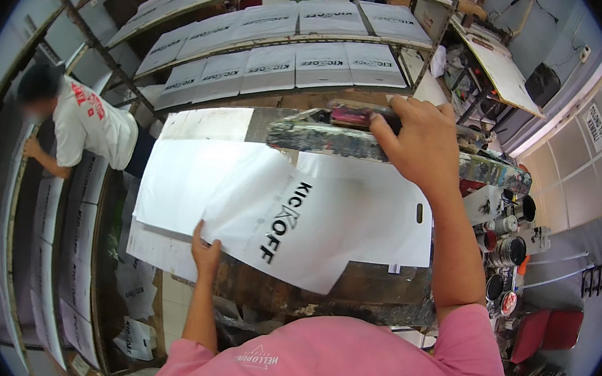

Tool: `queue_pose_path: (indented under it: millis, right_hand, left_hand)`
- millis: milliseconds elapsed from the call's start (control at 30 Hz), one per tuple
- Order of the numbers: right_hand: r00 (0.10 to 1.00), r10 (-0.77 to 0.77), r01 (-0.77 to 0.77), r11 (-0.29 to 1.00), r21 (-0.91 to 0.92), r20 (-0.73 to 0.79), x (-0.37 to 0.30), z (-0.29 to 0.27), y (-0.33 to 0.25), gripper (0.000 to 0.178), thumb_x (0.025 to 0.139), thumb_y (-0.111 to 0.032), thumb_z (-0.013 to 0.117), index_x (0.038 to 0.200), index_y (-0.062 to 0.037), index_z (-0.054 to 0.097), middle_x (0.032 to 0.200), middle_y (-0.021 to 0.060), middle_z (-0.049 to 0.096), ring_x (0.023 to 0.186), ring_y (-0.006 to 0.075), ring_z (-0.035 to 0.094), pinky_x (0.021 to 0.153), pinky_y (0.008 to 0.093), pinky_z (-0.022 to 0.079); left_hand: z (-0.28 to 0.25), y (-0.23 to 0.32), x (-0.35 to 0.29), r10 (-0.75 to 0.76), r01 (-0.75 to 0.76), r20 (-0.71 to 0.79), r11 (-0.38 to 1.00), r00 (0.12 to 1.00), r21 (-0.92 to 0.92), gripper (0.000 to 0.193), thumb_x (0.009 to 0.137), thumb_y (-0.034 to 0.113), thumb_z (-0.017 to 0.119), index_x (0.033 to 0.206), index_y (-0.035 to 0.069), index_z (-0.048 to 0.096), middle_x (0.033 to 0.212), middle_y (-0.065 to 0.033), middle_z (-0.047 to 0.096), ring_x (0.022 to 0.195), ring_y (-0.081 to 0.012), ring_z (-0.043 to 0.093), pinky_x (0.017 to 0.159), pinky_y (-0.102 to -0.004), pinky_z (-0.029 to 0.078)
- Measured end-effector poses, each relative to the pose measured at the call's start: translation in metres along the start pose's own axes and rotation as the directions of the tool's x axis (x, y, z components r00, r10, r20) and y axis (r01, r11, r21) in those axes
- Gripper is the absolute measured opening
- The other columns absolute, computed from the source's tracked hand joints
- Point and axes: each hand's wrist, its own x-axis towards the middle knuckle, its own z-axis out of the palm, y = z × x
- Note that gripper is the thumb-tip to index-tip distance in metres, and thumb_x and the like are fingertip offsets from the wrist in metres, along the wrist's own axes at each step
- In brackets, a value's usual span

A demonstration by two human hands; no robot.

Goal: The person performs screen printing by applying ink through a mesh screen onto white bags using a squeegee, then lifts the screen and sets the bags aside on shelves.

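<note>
My left hand (pixel 205 257) pinches the near edge of a white plastic bag (pixel 234 207) with large black lettering printed across it. The bag lies askew and is slightly lifted. Partly under it, to the right, is another white bag (pixel 381 225) with a dark handle slot, flat on the worktable (pixel 392 291). My right hand (pixel 418 138) grips a paint-stained screen-printing frame (pixel 313 137), tilted up at the table's far side and seen nearly edge-on. Behind the fingers, a squeegee-like bar (pixel 350 113) with pinkish stains shows in part.
A drying rack (pixel 258 30) with rows of printed bags stands beyond the table. At left, a person in a white shirt (pixel 97 125) reaches toward another rack (pixel 95 255). Several ink tins (pixel 509 249) crowd the right side, near a red chair (pixel 546 335).
</note>
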Motion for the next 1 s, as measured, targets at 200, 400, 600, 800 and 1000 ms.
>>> queue_pose_path:
  millis: [200, 400, 600, 800, 1000]
  right_hand:
    - [0.998, -0.008, 0.011, 0.998, -0.054, 0.054, -0.020, -0.009, -0.015, 0.038, 0.091, -0.039, 0.062, 0.083, -0.0019, 0.067, 0.079, 0.0158, 0.069, 0.081, 0.0332, 0.064, 0.083, 0.0453, 0.039]
    - [0.997, 0.021, -0.017, 0.998, -0.064, 0.068, -0.038, -0.008, -0.017, 0.042, 0.092, -0.043, 0.063, 0.097, -0.0012, 0.069, 0.086, 0.0173, 0.071, 0.087, 0.0339, 0.066, 0.087, 0.0464, 0.040]
    - [0.976, 0.071, -0.036, 0.985, -0.170, 0.206, -0.090, 0.004, -0.030, 0.077, 0.093, -0.047, 0.063, 0.150, 0.0020, 0.046, 0.095, 0.0182, 0.068, 0.093, 0.0353, 0.064, 0.091, 0.0488, 0.042]
    - [0.752, -0.046, 0.129, 0.989, -0.078, 0.658, -0.234, 0.045, -0.026, 0.037, 0.095, -0.051, 0.066, 0.108, -0.0174, 0.075, 0.110, 0.0102, 0.068, 0.105, 0.0303, 0.062, 0.088, 0.0473, 0.047]
    - [0.687, 0.032, -0.142, 0.986, 0.092, 0.726, -0.345, 0.123, -0.017, 0.041, 0.091, -0.047, 0.071, 0.117, -0.0145, 0.071, 0.110, 0.0103, 0.069, 0.103, 0.0335, 0.064, 0.084, 0.0489, 0.054]
  left_hand:
    - [-0.095, -0.140, 0.092, 0.169, -0.142, -0.106, 0.964, 0.980, 0.224, 0.084, 0.077, 0.002, 0.068, 0.157, 0.001, 0.041, 0.150, -0.0283, 0.050, 0.141, -0.0425, 0.047, 0.120, -0.0441, 0.037]
    - [-0.075, -0.031, 0.110, -0.147, 0.376, -0.429, 0.768, 0.891, 0.518, 0.094, 0.089, 0.024, 0.078, 0.163, -0.001, 0.026, 0.157, -0.0348, 0.039, 0.141, -0.0477, 0.045, 0.120, -0.0455, 0.037]
    - [0.033, 0.148, -0.062, 0.461, 0.218, 0.626, 0.669, 0.629, -0.711, 0.081, 0.102, 0.037, 0.068, 0.162, 0.003, 0.026, 0.154, -0.0221, 0.050, 0.143, -0.0336, 0.048, 0.117, -0.0466, 0.043]
    - [0.064, 0.141, -0.153, -0.129, 0.826, 0.816, 0.087, 0.564, -0.557, 0.123, 0.087, 0.088, 0.049, 0.164, -0.002, 0.013, 0.166, -0.0305, 0.022, 0.153, -0.0441, 0.031, 0.119, -0.0541, 0.039]
    - [0.127, 0.025, -0.150, -0.179, 0.914, 0.903, 0.192, 0.390, -0.357, 0.134, 0.079, 0.099, 0.039, 0.166, 0.002, 0.009, 0.165, -0.0317, 0.019, 0.150, -0.0476, 0.033, 0.122, -0.0553, 0.033]
